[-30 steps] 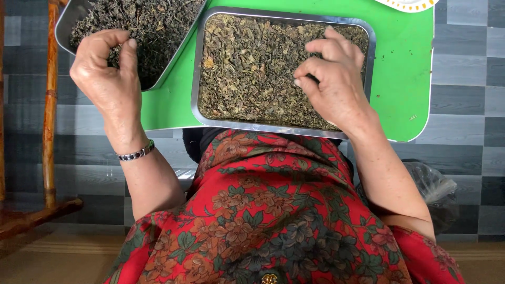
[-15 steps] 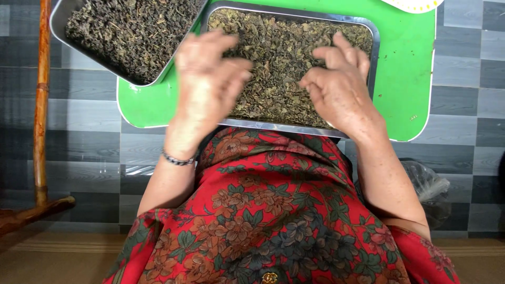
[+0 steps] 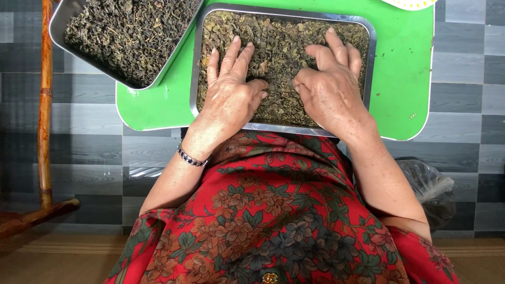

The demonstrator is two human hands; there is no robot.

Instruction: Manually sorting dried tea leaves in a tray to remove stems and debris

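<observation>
Both hands lie flat, palms down, on the dried tea leaves (image 3: 281, 31) that fill the rectangular metal tray (image 3: 372, 58). The left hand (image 3: 231, 87) has its fingers spread and stretched forward, grasping nothing. The right hand (image 3: 329, 84) rests just beside it, fingers loosely splayed and slightly bent, also pressing on the leaves without pinching any. The tray sits on a green table (image 3: 405, 89). A second metal tray (image 3: 63, 31) of darker leaves overlaps the table's far left corner.
</observation>
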